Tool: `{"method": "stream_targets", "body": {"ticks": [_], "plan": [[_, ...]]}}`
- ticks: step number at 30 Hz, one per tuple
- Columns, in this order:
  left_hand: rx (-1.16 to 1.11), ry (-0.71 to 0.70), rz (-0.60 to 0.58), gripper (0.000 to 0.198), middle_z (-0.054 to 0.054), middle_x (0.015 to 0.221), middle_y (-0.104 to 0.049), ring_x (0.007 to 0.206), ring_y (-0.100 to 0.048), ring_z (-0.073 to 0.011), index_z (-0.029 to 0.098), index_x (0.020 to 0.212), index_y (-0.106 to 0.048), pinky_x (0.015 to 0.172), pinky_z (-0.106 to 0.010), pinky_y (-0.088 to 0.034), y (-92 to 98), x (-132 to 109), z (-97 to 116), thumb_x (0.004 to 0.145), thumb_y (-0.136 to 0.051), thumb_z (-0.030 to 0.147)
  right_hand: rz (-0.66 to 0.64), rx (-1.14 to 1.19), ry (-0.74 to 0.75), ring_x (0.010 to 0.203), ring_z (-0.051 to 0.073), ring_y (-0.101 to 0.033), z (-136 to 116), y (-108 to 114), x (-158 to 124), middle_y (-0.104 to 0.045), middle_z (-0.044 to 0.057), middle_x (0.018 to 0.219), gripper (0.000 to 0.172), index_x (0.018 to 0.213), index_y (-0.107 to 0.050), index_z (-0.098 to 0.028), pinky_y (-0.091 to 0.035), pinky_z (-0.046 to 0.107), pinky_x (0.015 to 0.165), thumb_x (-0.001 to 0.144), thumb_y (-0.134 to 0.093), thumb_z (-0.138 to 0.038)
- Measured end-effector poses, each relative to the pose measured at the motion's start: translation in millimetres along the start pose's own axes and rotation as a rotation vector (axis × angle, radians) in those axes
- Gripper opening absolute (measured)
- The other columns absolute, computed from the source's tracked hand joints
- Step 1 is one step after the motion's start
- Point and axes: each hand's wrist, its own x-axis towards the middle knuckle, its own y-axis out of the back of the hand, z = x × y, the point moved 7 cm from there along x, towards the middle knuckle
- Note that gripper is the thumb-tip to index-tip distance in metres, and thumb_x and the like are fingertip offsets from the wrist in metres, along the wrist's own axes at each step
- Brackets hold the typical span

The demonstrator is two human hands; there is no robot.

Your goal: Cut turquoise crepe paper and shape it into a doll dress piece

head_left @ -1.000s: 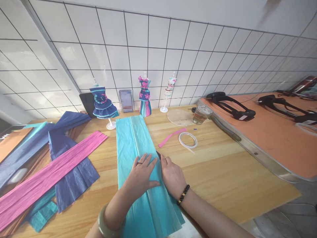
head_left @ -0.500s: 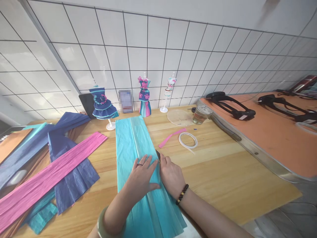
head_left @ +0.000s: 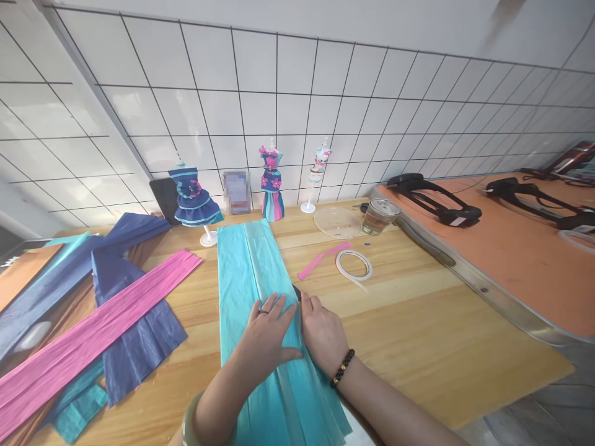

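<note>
A long turquoise crepe paper sheet (head_left: 244,266), folded in lengthwise layers, lies on the wooden table and runs toward me. My left hand (head_left: 267,331) presses flat on it, fingers spread. Right beside it, at the paper's right edge, my right hand (head_left: 323,328) is closed round a dark-bladed tool (head_left: 297,292). Only a dark tip of that tool shows past the fingers, so its exact kind is hidden. Toward me, the paper's right edge fans out in loose layers under my right wrist.
Pink crepe paper (head_left: 139,291) and blue crepe paper (head_left: 139,353) lie at left. Three small dress forms, including a blue-dressed one (head_left: 190,195), stand at the back. A tape roll (head_left: 338,265), pink strip (head_left: 320,260), clear disc (head_left: 337,223) and lidded cup (head_left: 381,217) are to the right.
Both hands stay in nearly the same place on the turquoise paper. The whole view has shifted very slightly; nothing was taken up or let go.
</note>
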Motion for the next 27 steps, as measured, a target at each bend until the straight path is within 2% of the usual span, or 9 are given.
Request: {"method": "stream_targets", "body": {"ticks": [20, 27], "plan": [[-0.026, -0.007, 0.021, 0.077, -0.014, 0.141, -0.034, 0.131, -0.024, -0.0335, 0.021, 0.131, -0.039, 0.103, -0.055, -0.023, -0.5, -1.3, 0.8, 0.064, -0.07, 0.045, 0.019, 0.0, -0.032, 0.075, 0.018, -0.064, 1.9, -1.6, 2.5, -0.059, 0.013, 0.098, 0.041, 0.129, -0.038, -0.009, -0.049, 0.025, 0.056, 0.087, -0.037, -0.012], [-0.02, 0.003, 0.015, 0.085, -0.014, 0.142, -0.033, 0.132, -0.023, -0.0326, 0.022, 0.135, -0.032, 0.104, -0.054, -0.022, -2.1, -0.9, 1.3, 0.063, -0.072, 0.045, 0.026, 0.015, -0.014, 0.075, 0.019, -0.064, 1.5, -2.1, 2.5, -0.058, 0.012, 0.098, 0.042, 0.129, -0.037, -0.008, -0.05, 0.027, 0.055, 0.088, -0.037, -0.012]]}}
